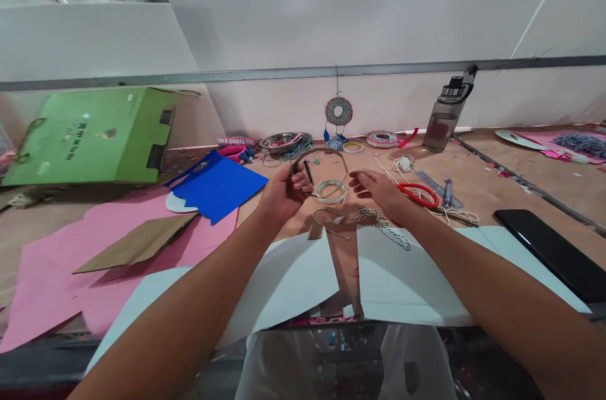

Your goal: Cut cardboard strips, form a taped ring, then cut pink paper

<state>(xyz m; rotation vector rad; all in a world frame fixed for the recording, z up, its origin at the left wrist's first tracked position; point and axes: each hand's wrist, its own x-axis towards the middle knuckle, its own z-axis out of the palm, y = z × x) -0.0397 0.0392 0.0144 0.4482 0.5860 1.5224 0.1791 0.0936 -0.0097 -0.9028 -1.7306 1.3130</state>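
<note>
My left hand [288, 190] is closed on one end of a thin brown strip [324, 151], which bends in an arch above the table. A short dark pen-like thing [308, 171] shows beside its fingertips; whether the hand touches it I cannot tell. My right hand [376, 190] has its fingers loosely bent and apart, close to the strip's other end, with nothing visible in them. Between the hands lies a roll of tape [331, 200]. Nearer to me is a tangle of patterned cord [372, 214]. Red-handled scissors [419, 196] lie partly behind my right hand.
White sheets [293, 280] cover the front edge. At left are a blue piece [227, 182], pink paper [52, 274] and a green box [89, 135]. A phone [552, 252] and a bottle [444, 116] are at right. A dreamcatcher [344, 111] hangs at the back.
</note>
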